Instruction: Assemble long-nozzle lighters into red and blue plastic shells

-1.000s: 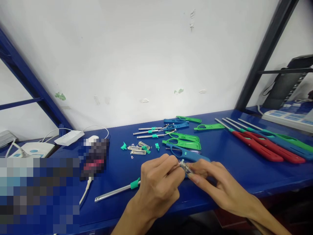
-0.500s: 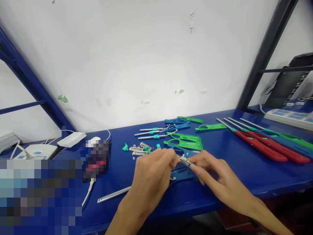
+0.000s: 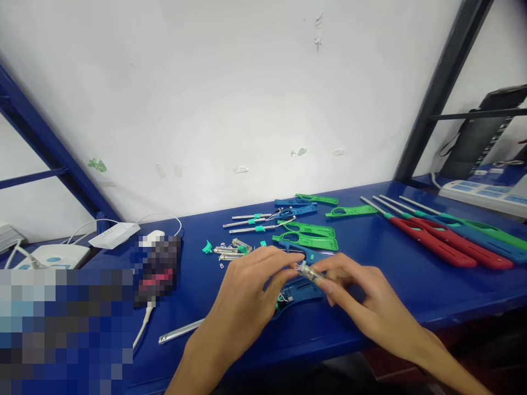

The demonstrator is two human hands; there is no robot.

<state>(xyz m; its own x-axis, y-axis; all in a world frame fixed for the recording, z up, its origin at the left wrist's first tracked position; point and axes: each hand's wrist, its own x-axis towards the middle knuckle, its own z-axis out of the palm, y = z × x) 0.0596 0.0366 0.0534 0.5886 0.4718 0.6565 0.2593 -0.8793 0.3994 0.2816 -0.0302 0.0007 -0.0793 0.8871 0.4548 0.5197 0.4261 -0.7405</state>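
Note:
My right hand (image 3: 362, 293) pinches a clear lighter fuel tank (image 3: 309, 271) between thumb and fingers, its whitish end tilted up to the left. At that end the thumb and fingertips of my left hand (image 3: 251, 288) are pinched together; what lies between them is too small to make out. Below both hands rests an opened blue lighter handle half (image 3: 307, 291) with white wires in it, partly hidden by my left hand. Its metal tube (image 3: 179, 331) sticks out to the left. Just behind the fingers lies another blue handle half (image 3: 297, 253).
Behind my hands lie green handle shells (image 3: 315, 241), metal tubes with teal collars (image 3: 261, 227), and loose fuel tanks (image 3: 230, 255). To the right are several whole lighters (image 3: 436, 241) and a white power strip (image 3: 481, 196). A white cable (image 3: 144, 327) runs at left.
My left fingers have shifted slightly at the tank's end and spread a little more open behind the pinch. The right hand still holds the tank. The whole view has shifted slightly.

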